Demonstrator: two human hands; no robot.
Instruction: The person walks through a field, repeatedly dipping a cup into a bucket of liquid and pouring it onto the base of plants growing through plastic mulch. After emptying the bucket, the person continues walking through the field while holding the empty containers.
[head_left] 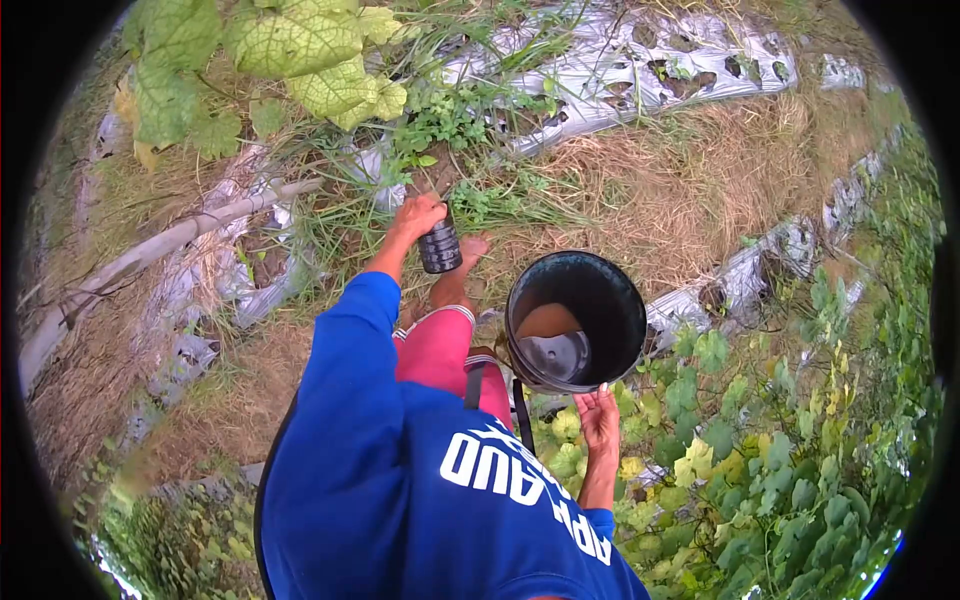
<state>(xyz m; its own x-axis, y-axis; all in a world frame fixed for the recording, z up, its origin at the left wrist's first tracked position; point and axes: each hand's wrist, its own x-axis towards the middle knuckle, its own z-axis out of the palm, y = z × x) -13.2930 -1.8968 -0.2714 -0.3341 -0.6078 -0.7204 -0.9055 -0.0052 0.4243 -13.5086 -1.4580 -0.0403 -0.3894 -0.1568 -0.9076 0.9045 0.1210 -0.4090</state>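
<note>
My left hand (418, 215) is closed around the upper end of a small black ribbed container (440, 248), held low over the soil and weeds in front of my bare foot (472, 252). Its mouth and contents are hidden from me. At my right side, my right hand (598, 415) grips the near rim of a large black bucket (620, 310). Brown liquid (548, 320) lies in the bottom of the bucket, with a pale grey patch that looks like a reflection.
Silvery plastic mulch (590, 85) with planting holes covers a bed ahead. Dry straw (680, 190) lies beside it. A pale wooden pole (170, 245) slants across the left. Large leaves (290, 45) hang at upper left, and dense vines (760, 470) grow at lower right.
</note>
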